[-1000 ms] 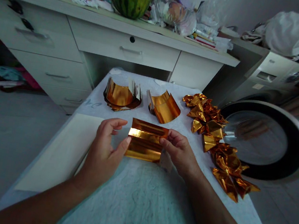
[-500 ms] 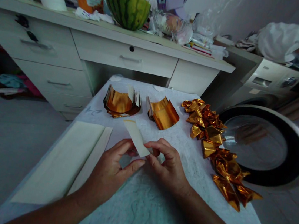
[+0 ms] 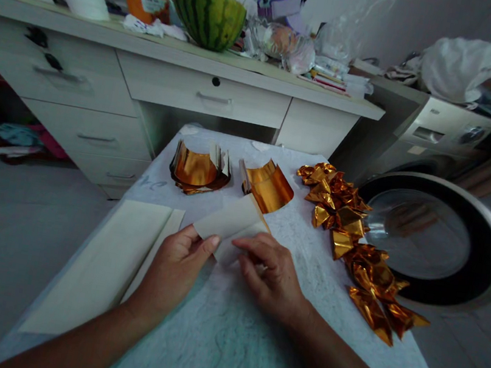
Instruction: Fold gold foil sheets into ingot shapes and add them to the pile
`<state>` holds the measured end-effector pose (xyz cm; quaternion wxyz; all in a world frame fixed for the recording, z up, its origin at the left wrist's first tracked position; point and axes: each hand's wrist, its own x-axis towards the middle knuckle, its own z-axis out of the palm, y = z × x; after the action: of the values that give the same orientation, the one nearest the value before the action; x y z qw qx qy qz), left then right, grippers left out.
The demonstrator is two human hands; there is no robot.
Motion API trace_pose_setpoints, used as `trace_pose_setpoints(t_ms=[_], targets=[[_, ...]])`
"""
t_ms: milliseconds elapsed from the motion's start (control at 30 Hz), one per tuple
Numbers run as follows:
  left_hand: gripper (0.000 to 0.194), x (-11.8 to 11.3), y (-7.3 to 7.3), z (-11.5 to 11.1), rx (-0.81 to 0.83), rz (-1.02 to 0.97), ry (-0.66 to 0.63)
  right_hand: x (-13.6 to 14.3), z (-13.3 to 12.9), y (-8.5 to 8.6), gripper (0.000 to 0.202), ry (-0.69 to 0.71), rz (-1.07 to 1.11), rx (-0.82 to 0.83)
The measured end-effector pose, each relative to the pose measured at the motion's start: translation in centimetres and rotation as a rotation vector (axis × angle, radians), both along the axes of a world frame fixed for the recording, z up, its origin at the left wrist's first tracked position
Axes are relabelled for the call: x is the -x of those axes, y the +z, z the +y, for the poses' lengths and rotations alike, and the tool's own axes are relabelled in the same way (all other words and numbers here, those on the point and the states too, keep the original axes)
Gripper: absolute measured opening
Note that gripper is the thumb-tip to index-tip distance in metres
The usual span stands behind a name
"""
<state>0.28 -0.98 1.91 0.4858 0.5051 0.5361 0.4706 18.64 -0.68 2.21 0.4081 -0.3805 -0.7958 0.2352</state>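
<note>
A pale folded paper [image 3: 233, 222] with a thin gold edge is held above the table. My left hand [image 3: 180, 266] pinches its left side between thumb and fingers. My right hand [image 3: 271, 274] is at its lower right, fingers bent, with some of them behind or against the sheet. Beyond the hands lie two curved stacks of gold foil paper, one on the left [image 3: 196, 169] and one on the right [image 3: 270, 188]. Folded gold foil pieces [image 3: 344, 220] run in a row along the table's right side. Long cream sheets [image 3: 99, 267] lie left of my left hand.
The table [image 3: 220, 352] has a pale patterned cover. Behind it stands a white desk [image 3: 173, 81] bearing a cut watermelon [image 3: 206, 12], a paper roll and bags. An open washing machine door [image 3: 431, 236] is beside the table's right edge.
The paper, earlier seen as a narrow strip, now shows a wider face and sits further right. My left hand has shifted slightly left and grips its left side.
</note>
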Motion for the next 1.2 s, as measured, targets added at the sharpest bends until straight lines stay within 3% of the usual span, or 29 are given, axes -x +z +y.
trace_pose_setpoints(t_ms=[100,167,267,400,567,700,833,1067,1200], targets=[[0.024,0.2,-0.3,0.0,0.019,-0.051,-0.017,-0.7,0.2,0.5,0.013,-0.29,0.101,-0.064],[0.027,0.3,-0.4,-0.1,0.021,-0.104,-0.048,-1.2,0.4,0.8,0.013,-0.395,0.133,-0.041],[0.026,0.3,-0.4,-0.2,0.038,-0.142,-0.082,-1.4,0.8,0.8,0.024,-0.318,0.218,0.156],[0.026,0.0,0.2,-0.2,0.042,-0.175,-0.099,-1.3,1.3,0.1,0.019,-0.158,0.413,0.457],[0.052,0.1,0.0,-0.1,0.029,-0.158,-0.007,-1.1,1.6,-0.6,0.023,-0.141,0.525,0.606],[0.055,0.5,-0.9,-0.2,-0.002,0.027,0.005,-0.9,1.6,-0.7,0.023,-0.162,0.538,0.689],[0.045,0.7,-1.0,-0.4,-0.038,0.278,-0.022,-0.7,1.6,-0.9,0.02,-0.168,0.493,0.71],[0.014,1.1,-0.4,-0.3,-0.134,0.722,-0.173,-1.0,1.4,-1.5,0.014,-0.156,0.232,0.661],[0.014,1.3,-1.0,-0.2,-0.295,0.907,-0.263,-1.1,1.5,-1.3,0.007,-0.178,0.062,0.646]])
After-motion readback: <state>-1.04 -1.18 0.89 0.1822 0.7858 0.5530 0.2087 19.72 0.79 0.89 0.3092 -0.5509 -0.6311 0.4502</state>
